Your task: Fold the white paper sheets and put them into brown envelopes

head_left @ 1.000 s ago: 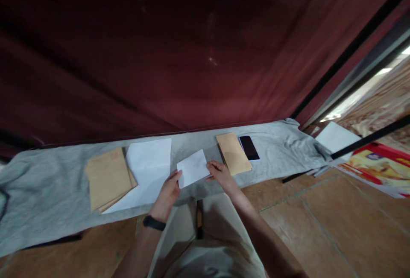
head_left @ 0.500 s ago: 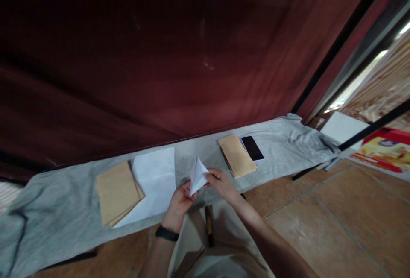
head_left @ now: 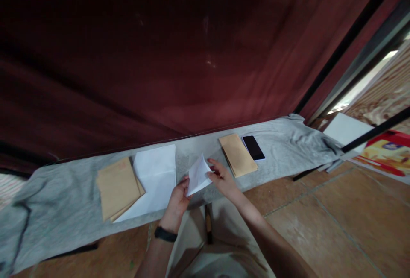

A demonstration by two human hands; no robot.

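A folded sheet of white paper (head_left: 198, 175) is held up over the near edge of the cloth-covered surface. My left hand (head_left: 180, 194), with a black band on the wrist, grips its left edge. At the right edge, my right hand (head_left: 222, 179) has its thumb on the paper and its fingers curled around the corner. To the left, brown envelopes (head_left: 118, 188) lie partly over flat white sheets (head_left: 158, 175). A stack of brown envelopes (head_left: 237, 154) rests to the right, beside a dark-screened phone (head_left: 254, 147).
Grey cloth (head_left: 290, 141) covers the long narrow surface. Behind it hangs a dark red curtain (head_left: 192, 77). A black pole (head_left: 339, 56) and a red and yellow printed box (head_left: 392, 150) are at the right, above the tiled floor (head_left: 307, 226).
The folded paper has turned from a narrow, pointed shape to a broader face. My right hand's fingers have spread and shifted slightly along its right edge.
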